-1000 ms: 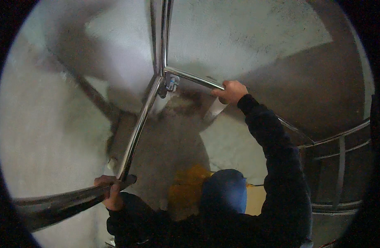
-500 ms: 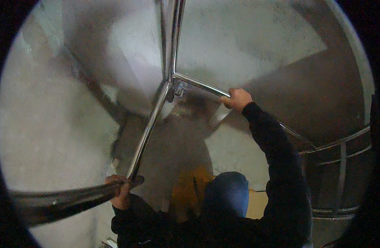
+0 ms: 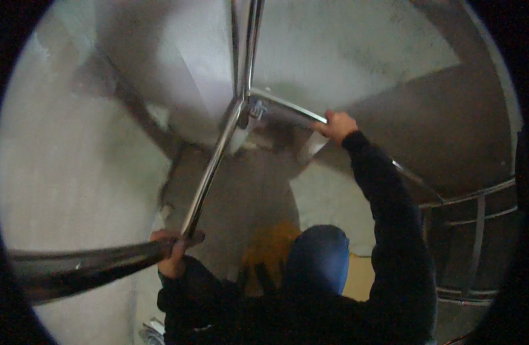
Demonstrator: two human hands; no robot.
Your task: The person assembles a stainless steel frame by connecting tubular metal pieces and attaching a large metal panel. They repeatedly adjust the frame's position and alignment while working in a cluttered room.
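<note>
A shiny metal tube frame stretches out in front of me. My left hand (image 3: 171, 253) is closed around its near left corner, where a long slanting tube (image 3: 210, 172) meets a thick tube (image 3: 86, 270) that runs off to the left edge. Part of that hand's fingers is hidden behind the metal. Farther off, my right hand (image 3: 339, 125) grips the end part of a shorter tube (image 3: 287, 107), fingers wrapped over it. Both tubes meet upright tubes (image 3: 250, 52) at the upper middle. A small metal fitting (image 3: 257, 109) shows beside that junction.
Grey floor (image 3: 75, 172) with dark shadows spreads below the frame. My knee in blue trousers (image 3: 319, 259) shows at the bottom, beside something yellow-orange (image 3: 270, 247). At the right stands a metal rack (image 3: 480, 241) with rails. Small cluttered items (image 3: 153, 330) lie at lower left.
The whole picture has shifted slightly upward, hands, tubes and surroundings together. Both hands keep their hold on the frame.
</note>
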